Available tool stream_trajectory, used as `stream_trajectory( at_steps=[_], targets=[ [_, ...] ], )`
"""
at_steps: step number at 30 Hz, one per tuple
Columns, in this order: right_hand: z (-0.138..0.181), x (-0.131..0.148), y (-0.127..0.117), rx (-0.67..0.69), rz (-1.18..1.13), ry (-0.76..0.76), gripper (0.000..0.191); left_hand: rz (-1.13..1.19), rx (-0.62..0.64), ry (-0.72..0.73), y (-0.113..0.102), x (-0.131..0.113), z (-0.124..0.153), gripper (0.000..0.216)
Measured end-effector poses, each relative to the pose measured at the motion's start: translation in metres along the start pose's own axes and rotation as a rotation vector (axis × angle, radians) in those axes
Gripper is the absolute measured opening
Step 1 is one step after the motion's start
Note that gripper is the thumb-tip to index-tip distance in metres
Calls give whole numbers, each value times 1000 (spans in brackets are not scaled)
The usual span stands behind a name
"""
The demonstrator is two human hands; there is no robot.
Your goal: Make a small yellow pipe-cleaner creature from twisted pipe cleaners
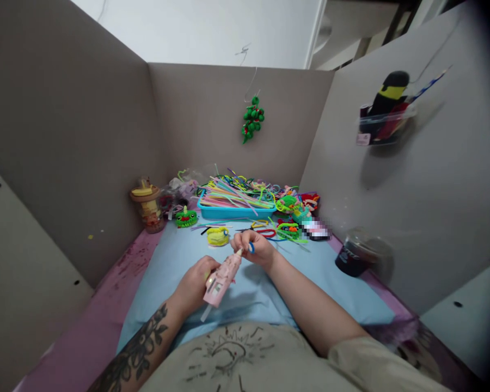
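One of us, my left hand [198, 279], grips the glue gun [224, 275], hiding its handle; my right hand [258, 251] pinches a blue bit [251, 247], perhaps a loop, part-hidden near the nozzle [239, 252], above the tabletop's [85, 337] blue cloth [163, 258]. Scissors [273, 233] lie just beyond.

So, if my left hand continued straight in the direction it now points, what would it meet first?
Probably your right hand: the pink, pistol-shaped glue gun in your left hand aims its nozzle there, though depth is unclear.
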State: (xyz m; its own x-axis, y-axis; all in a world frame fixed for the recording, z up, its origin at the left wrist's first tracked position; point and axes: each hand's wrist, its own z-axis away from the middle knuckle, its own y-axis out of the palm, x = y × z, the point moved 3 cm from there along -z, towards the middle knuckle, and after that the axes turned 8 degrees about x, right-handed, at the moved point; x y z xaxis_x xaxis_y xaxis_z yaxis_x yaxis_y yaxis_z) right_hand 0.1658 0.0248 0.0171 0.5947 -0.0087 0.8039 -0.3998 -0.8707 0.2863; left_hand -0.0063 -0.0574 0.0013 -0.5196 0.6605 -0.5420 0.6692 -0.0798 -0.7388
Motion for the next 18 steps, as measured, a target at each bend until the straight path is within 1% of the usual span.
stream_trajectory(
  at_steps=[6, 9, 14, 18],
  targets=[
    [0, -8, -2, -4, 1, 48, 32, -30, 18, -67, 1, 0, 1, 17],
    [-1, -11, -2, -9, 17, 51, 33, -20, 20, -72, 1, 0, 1, 17],
    [-3, -13, 1, 31, 13, 25, 29, -16, 33, -86, 2, 2, 0, 15],
    [-3, -13, 1, 31, 18, 23, 32, -28, 35, -75, 2, 2, 0, 17]
  ],
)
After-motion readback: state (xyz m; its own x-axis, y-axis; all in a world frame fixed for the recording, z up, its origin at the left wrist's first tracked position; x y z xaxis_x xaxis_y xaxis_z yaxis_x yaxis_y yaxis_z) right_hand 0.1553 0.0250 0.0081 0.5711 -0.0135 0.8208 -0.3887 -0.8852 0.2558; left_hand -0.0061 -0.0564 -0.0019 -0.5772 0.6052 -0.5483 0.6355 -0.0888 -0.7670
